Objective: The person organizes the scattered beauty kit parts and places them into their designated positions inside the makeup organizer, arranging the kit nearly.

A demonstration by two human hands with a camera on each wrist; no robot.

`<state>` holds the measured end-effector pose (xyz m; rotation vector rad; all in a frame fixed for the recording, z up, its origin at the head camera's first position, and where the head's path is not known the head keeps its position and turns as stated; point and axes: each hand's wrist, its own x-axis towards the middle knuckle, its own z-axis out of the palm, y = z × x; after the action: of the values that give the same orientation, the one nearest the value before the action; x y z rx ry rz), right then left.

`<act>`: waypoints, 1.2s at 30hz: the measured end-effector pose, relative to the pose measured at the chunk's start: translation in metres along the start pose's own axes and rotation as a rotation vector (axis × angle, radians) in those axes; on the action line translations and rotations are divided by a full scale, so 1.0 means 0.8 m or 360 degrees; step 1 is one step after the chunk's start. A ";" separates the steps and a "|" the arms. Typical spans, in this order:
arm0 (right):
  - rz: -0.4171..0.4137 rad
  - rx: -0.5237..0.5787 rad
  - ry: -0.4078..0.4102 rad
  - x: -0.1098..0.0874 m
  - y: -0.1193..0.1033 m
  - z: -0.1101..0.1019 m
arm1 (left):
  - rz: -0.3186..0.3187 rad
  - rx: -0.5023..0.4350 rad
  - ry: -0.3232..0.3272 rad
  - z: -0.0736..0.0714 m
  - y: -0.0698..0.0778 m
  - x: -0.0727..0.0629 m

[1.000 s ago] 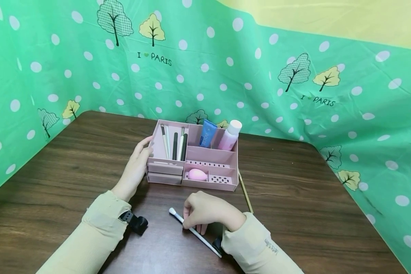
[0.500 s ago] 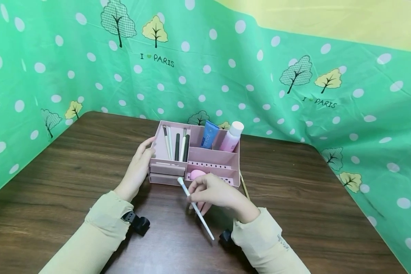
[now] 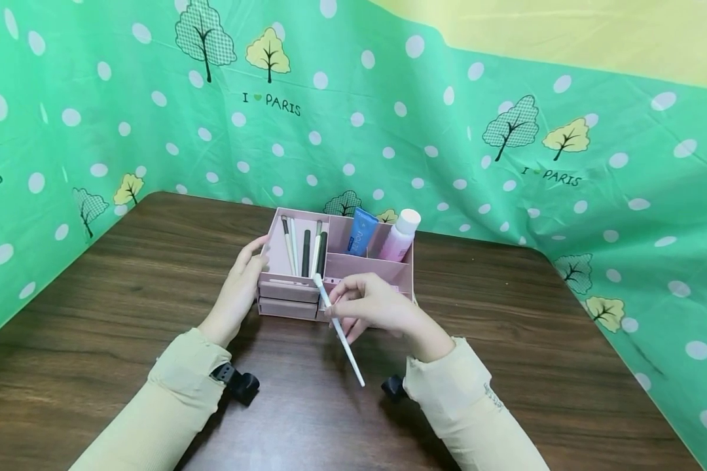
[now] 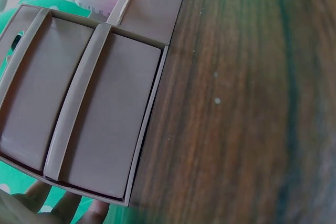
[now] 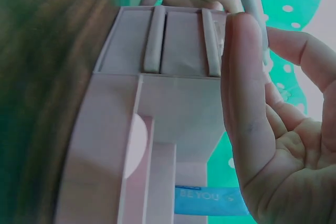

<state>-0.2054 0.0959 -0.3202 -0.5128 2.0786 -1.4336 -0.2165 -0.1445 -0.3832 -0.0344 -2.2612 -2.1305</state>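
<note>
A pink makeup organizer [image 3: 289, 294] with two small drawers stands on the table. My left hand [image 3: 231, 297] rests along its left side with fingers extended; in the left wrist view those fingers [image 4: 63, 205] show past the drawer end. Between thumb and fingers, my right hand [image 3: 374, 304] pinches a white makeup brush [image 3: 347, 350]. The brush slants, its head at the organizer's front edge, below the left compartment. Several brushes and dark pens [image 3: 306, 252] lean in that compartment. My right hand hides most of the front right section.
A blue tube [image 3: 362, 233] and a pink bottle with a white cap [image 3: 409, 222] stand in the organizer's back compartments. A pale pink sponge [image 5: 137, 142] shows in the right wrist view. Behind the wooden table [image 3: 507, 340] hangs a green dotted curtain [image 3: 306, 150].
My right hand has lifted the brush off the table and moved it forward, up to the organizer's front. The sponge has become hidden in the head view. My left hand stays on the organizer's side.
</note>
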 end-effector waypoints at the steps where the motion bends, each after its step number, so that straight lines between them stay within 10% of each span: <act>1: -0.0012 0.0004 0.0008 0.002 -0.003 -0.001 | -0.0001 0.0001 0.0001 0.000 0.000 0.000; 36: 0.0165 0.0167 0.0354 0.119 -0.076 -0.013 | -0.0005 -0.0012 -0.0011 -0.001 -0.003 0.002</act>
<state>-0.2857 0.0250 -0.2826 -0.2081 2.1504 -1.5889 -0.2181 -0.1454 -0.3855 -0.0389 -2.2586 -2.1437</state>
